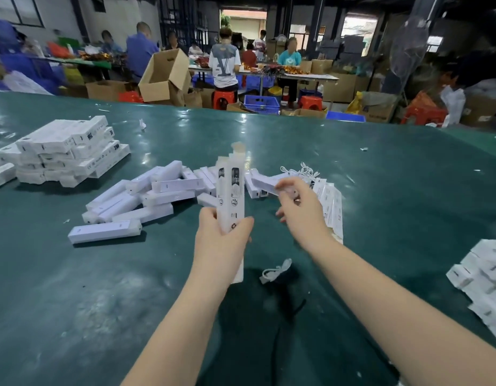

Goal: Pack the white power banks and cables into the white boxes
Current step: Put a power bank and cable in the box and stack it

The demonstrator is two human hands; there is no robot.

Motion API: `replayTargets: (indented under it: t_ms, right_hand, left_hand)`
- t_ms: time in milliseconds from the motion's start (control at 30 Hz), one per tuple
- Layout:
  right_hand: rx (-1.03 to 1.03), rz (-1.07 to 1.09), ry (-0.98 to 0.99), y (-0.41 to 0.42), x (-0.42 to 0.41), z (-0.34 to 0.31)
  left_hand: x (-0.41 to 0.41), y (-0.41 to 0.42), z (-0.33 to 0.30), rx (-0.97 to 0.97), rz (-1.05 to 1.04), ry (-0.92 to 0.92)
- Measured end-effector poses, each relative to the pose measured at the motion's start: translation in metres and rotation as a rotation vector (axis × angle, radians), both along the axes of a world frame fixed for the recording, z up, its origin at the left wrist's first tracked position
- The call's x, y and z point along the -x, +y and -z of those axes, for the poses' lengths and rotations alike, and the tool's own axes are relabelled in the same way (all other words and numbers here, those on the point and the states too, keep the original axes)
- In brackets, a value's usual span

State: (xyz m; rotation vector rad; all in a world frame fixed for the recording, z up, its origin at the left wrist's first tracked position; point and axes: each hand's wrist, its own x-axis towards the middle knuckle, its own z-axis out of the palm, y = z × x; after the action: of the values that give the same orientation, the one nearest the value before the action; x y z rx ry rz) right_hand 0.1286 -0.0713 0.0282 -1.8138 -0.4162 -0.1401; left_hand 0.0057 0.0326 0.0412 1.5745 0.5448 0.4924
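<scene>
My left hand [223, 240] grips a long white box [231, 196] upright, its top flap open. Just right of it, my right hand [299, 207] pinches one end of a white power bank [264, 183] that lies over the heap. Several loose white power banks [146, 199] sprawl on the green table [380, 196] to the left. A coiled white cable [274, 271] lies on the table below my hands, and more white cables [302, 171] are bunched behind my right hand.
Packed white boxes [65, 151] are stacked at the far left. Flat leaflets [331, 207] lie under my right hand, and more white boxes [486, 277] pile at the right edge. Beyond the table, people work among cardboard cartons [163, 76] and blue crates [262, 104].
</scene>
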Motion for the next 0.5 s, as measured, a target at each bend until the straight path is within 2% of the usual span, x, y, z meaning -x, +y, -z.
replayTargets:
  t_ms: [67,167,300,500]
  right_hand:
    - [-0.137,0.036,0.007,-0.024,0.016,-0.007]
    - [-0.359,0.106,-0.035,-0.06,0.036,-0.029]
    - [-0.48,0.091,-0.132,-0.104,0.06,-0.055]
    - [-0.364,-0.019,-0.302,-0.122,0.09,-0.051]
  left_hand:
    - [0.003,-0.001,0.002,-0.335,-0.009,0.022]
    - [0.006,-0.004,0.008,-0.617,-0.02,0.025]
    - [0.006,-0.007,0.008,-0.733,-0.004,-0.01]
    - [0.003,-0.014,0.011,-0.765,0.081,-0.047]
